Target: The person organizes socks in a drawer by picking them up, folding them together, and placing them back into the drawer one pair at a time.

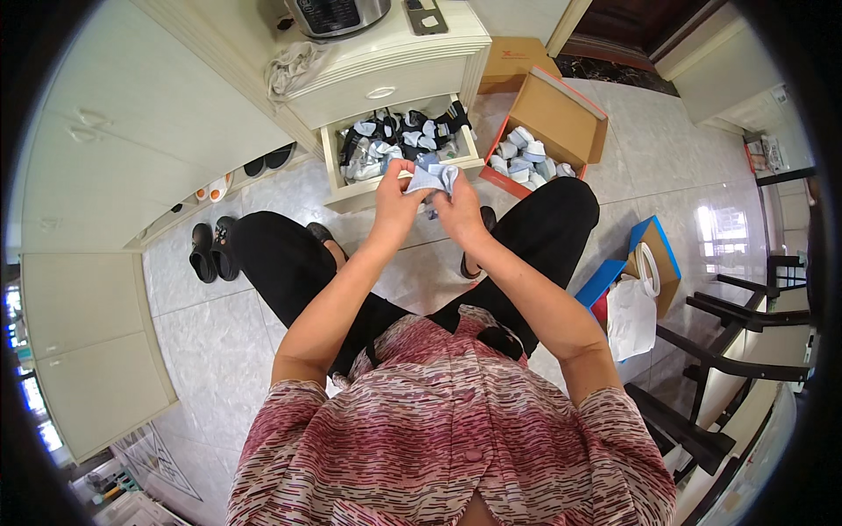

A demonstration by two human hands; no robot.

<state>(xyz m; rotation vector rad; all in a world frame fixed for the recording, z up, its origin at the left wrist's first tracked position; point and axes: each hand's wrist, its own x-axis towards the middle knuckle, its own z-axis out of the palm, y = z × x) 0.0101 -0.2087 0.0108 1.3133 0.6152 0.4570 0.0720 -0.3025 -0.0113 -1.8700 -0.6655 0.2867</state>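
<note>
Between my two hands is a pale blue-white sock [431, 179], partly folded over. My left hand [397, 197] pinches its left end with thumb and fingers. The other end, bunched into a cuff, is gripped by my right hand [458, 209]. A darker bit of cloth hangs below my fingers, too small to make out. Just beyond my hands, an open drawer [337, 193] holds a jumble of black, white and grey socks [375, 148]. To its right stands an open shoe box [564, 118] with a red rim, containing several rolled light socks [523, 154].
On the cabinet top [454, 23] are an electric cooker [339, 16], a phone-like dark object [426, 16] and a crumpled cloth [296, 69]. Black clogs [214, 253] stand at left. A blue box [641, 263] with a white bag lies right, near black chair legs [717, 358].
</note>
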